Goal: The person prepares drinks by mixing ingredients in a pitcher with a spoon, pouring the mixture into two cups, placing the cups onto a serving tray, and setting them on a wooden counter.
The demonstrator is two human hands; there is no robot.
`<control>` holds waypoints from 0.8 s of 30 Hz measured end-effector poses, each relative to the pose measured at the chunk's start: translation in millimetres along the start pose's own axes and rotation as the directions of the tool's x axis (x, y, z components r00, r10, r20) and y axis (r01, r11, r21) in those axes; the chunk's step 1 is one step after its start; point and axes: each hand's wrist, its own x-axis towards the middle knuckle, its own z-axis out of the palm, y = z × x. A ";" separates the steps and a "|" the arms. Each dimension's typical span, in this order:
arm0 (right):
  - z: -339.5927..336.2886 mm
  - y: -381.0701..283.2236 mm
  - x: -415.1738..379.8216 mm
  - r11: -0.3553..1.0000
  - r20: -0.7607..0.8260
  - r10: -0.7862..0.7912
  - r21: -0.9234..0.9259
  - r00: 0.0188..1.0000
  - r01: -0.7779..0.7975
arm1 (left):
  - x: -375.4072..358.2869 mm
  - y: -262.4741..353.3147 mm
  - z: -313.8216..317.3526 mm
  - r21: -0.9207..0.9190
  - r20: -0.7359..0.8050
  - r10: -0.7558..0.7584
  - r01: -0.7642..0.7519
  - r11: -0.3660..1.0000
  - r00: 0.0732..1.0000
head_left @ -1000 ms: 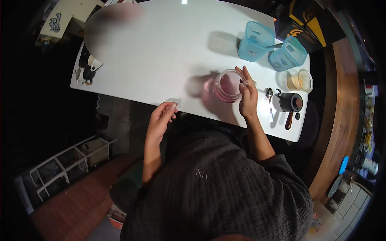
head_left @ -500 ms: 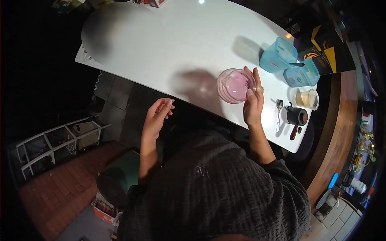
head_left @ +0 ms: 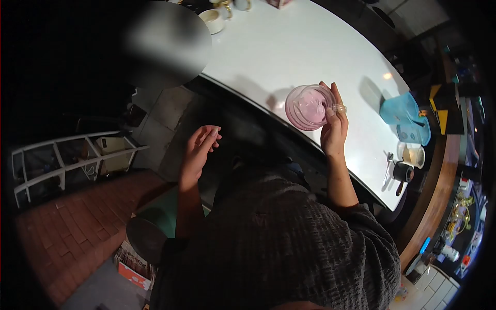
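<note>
My right hand (head_left: 336, 129) grips a clear glass jug (head_left: 295, 114) by its small glass handle, with the thumb near the rim. Pink, slightly foamy liquid (head_left: 311, 105) lies inside the jug. It is held above the front edge of the white table (head_left: 268, 57). Lower and to the left, my left hand (head_left: 200, 150) hangs in front of my body, apart from the table. Its fingers are loosely curled with the thumb against them, and nothing shows in them.
On the table's right end are blue plastic containers (head_left: 398, 111), a tub (head_left: 413, 155), a spoon (head_left: 387, 170) and a black portafilter (head_left: 402, 173). A white cup (head_left: 212, 21) stands at the far left. A white rack (head_left: 64, 168) and a round-topped bin (head_left: 147, 237) are on the left.
The view has turned left, so the table items shift right and cups come into sight at the top. My right hand still holds the jug; my left hand keeps its curled pose.
</note>
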 end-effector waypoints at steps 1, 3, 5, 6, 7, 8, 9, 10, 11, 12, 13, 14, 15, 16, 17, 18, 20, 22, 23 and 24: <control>19.7 1.1 2.5 0.999 0.022 -0.045 -0.010 0.999 0.046 | -1.9 2.1 -15.5 0.013 -0.018 -0.001 0.001 1.000 1.000; 47.5 5.6 9.5 0.999 0.088 0.000 0.037 0.996 -0.003 | -8.0 7.0 -47.1 0.020 -0.067 -0.002 0.003 1.000 0.998; 73.8 9.2 16.2 0.989 0.176 0.083 0.109 0.981 -0.103 | -16.0 9.8 -74.2 0.021 -0.128 0.016 -0.013 1.000 0.992; 90.5 6.9 20.1 0.988 0.175 0.088 0.108 0.981 -0.108 | -19.4 7.4 -89.2 0.010 -0.153 0.014 -0.013 1.000 0.988; 105.9 6.3 24.2 0.987 0.199 0.096 0.105 0.975 -0.119 | -22.2 3.7 -101.9 -0.005 -0.191 0.002 -0.003 1.000 0.982; 123.5 5.8 28.2 0.994 0.232 0.052 0.078 0.971 -0.072 | -25.7 0.7 -112.9 -0.023 -0.229 -0.006 0.000 1.000 0.973; 138.3 6.6 32.7 0.998 0.266 0.008 0.056 0.964 -0.023 | -29.3 -0.2 -120.4 -0.039 -0.251 -0.007 -0.003 0.999 0.968; 150.7 8.0 36.9 0.997 0.334 0.001 0.075 0.943 -0.028 | -34.0 0.6 -127.7 -0.052 -0.298 -0.032 0.017 0.999 0.954; 161.0 9.7 42.0 0.996 0.359 0.003 0.078 0.933 -0.033 | -38.2 0.8 -134.7 -0.064 -0.344 -0.058 0.038 0.997 0.937; 169.7 11.6 47.9 0.986 0.400 0.045 0.128 0.915 -0.104 | -41.8 -1.7 -141.1 -0.077 -0.368 -0.061 0.035 0.996 0.928; 178.9 13.5 54.1 0.969 0.446 0.085 0.172 0.891 -0.178 | -45.4 -5.8 -146.2 -0.113 -0.381 -0.046 0.003 0.994 0.923; 188.3 15.8 60.6 0.967 0.478 0.088 0.169 0.874 -0.190 | -48.6 -8.8 -148.7 -0.150 -0.399 -0.032 -0.031 0.988 0.916; 199.8 17.9 67.2 0.981 0.499 0.058 0.132 0.865 -0.142 | -52.0 -10.1 -151.0 -0.167 -0.433 -0.035 -0.042 0.985 0.901; 212.0 20.3 74.2 0.991 0.525 0.026 0.101 0.850 -0.093 | -55.3 -10.8 -152.5 -0.172 -0.472 -0.042 -0.046 0.984 0.881; 223.4 22.9 80.8 0.996 0.555 -0.007 0.076 0.832 -0.042 | -59.2 -11.5 -152.3 -0.179 -0.514 -0.050 -0.050 0.983 0.856; 233.3 23.4 86.1 0.990 0.607 -0.003 0.116 0.795 -0.086 | -63.3 -10.9 -151.3 -0.193 -0.558 -0.055 -0.064 0.979 0.828; 251.8 28.1 98.7 0.973 0.672 0.021 0.155 0.740 -0.169 | -73.5 -5.9 -148.5 -0.177 -0.641 -0.048 -0.087 0.980 0.766; 271.5 35.0 112.0 0.961 0.725 0.025 0.172 0.688 -0.217 | -84.3 -2.9 -141.5 -0.200 -0.730 -0.067 -0.118 0.973 0.681; 281.2 36.7 114.5 0.956 0.767 0.019 0.175 0.641 -0.237 | -90.9 -2.3 -135.2 -0.212 -0.772 -0.083 -0.133 0.968 0.630; 292.8 37.5 114.9 0.962 0.791 -0.006 0.171 0.612 -0.211 | -95.9 -9.7 -130.1 -0.219 -0.803 -0.063 -0.195 0.956 0.593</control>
